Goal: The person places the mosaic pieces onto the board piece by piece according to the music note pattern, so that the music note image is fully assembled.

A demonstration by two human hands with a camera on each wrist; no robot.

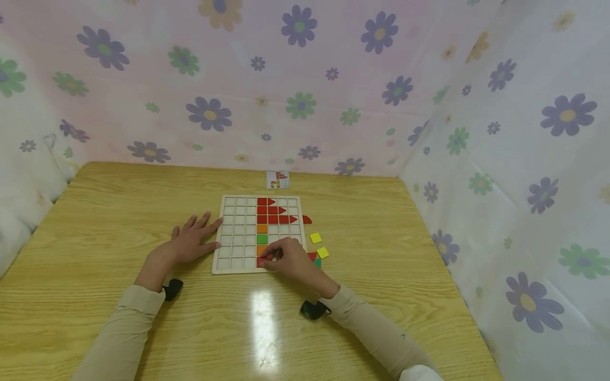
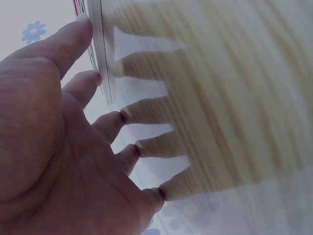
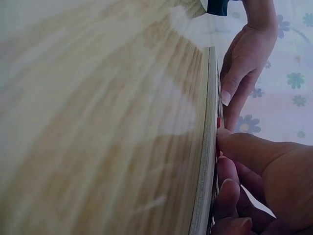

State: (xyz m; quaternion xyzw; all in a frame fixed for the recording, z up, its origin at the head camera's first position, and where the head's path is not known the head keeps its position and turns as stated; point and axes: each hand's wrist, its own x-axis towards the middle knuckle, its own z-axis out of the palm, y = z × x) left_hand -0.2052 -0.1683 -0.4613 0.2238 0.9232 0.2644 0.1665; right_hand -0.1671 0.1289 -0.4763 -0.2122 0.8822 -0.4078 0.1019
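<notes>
A wooden grid board [image 1: 236, 238] lies flat on the table. Its upper part carries red square and pointed tiles [image 1: 272, 219]; below them run orange [image 1: 262, 228], green [image 1: 262, 239] and orange tiles in one column. At the column's bottom, my right hand [image 1: 293, 259] pinches a red square tile [image 1: 259, 262] with thumb and fingertips, partly covering it. In the right wrist view a bit of red [image 3: 218, 122] shows beside the thumb. My left hand [image 1: 193, 243] is spread flat, its thumb and a fingertip touching the board's left edge; the left wrist view shows its palm [image 2: 73, 137].
Right of the board lie two yellow squares [image 1: 316, 238], a rounded red piece [image 1: 307, 219], and red and green pieces [image 1: 317, 262] partly behind my right hand. A small pattern card [image 1: 278, 180] sits beyond the board. Flowered sheets [image 1: 300, 106] stand behind and beside the table.
</notes>
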